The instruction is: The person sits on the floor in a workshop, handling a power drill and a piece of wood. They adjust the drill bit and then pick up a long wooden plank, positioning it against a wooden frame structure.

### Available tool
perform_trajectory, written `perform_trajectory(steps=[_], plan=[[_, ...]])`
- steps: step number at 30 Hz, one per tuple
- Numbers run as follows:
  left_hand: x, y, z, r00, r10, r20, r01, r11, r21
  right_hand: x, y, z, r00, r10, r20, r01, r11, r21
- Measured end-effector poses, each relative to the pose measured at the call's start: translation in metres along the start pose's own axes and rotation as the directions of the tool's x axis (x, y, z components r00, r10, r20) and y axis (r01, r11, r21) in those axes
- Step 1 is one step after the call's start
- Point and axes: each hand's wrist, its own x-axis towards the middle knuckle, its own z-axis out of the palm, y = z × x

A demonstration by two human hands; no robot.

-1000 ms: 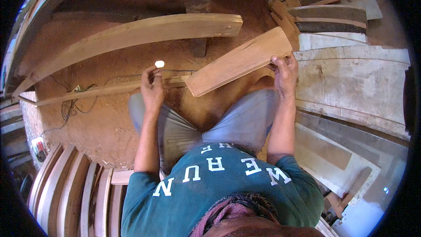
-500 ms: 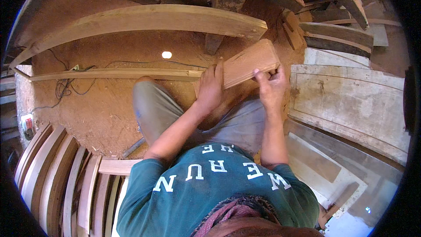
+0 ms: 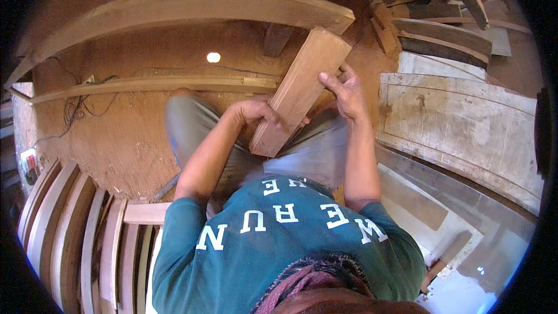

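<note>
A short, flat wooden block (image 3: 308, 84) with grooved long edges slants above my crossed legs, its far end up and to the right. My left hand (image 3: 260, 114) grips it near the lower end, the fingers passing partly beneath the wood. On its right edge, toward the far end, my right hand (image 3: 346, 90) holds it with the thumb lying on the top face; the other fingers are partly hidden behind it. Just beyond the block's far end lies the tip of a long curved wooden beam (image 3: 215, 3).
A thin wooden strip (image 3: 168, 84) runs across the dusty floor, with a tangled dark cable (image 3: 75, 110) at its left. Curved wooden pieces (image 3: 64, 227) stand in a row at lower left. Large worn boards (image 3: 459, 122) lie on the right, and more timber is piled behind.
The block has turned to a steeper slant, its lower end now nearer my body. My left hand has moved down and left with it, while my right hand has shifted slightly left.
</note>
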Motion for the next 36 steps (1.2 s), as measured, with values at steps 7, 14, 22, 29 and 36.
perform_trajectory(steps=[7, 14, 22, 29, 36], plan=[[-0.038, 0.000, -0.057, 0.822, 0.362, -0.440, -0.460, 0.877, -0.138, 0.001, 0.022, -0.021, 0.977, -0.016, -0.215, 0.015, 1.000, -0.008], [-0.090, 0.040, -0.083, 0.538, 0.430, -0.725, -0.693, 0.715, -0.090, -0.006, 0.014, -0.034, 0.947, -0.136, -0.292, 0.141, 0.990, -0.005], [-0.022, -0.014, 0.043, 0.977, -0.146, -0.154, 0.010, 0.756, -0.654, -0.065, -0.004, -0.031, 0.941, -0.337, 0.035, 0.338, 0.926, -0.169], [0.037, -0.054, 0.059, 0.895, -0.035, -0.444, -0.379, 0.464, -0.801, -0.072, -0.023, -0.018, 0.863, -0.105, 0.493, 0.344, 0.838, -0.423], [0.030, -0.056, 0.075, 0.823, 0.101, -0.559, -0.500, 0.595, -0.629, -0.038, 0.018, -0.043, 0.839, 0.353, 0.414, -0.193, 0.905, -0.380]])
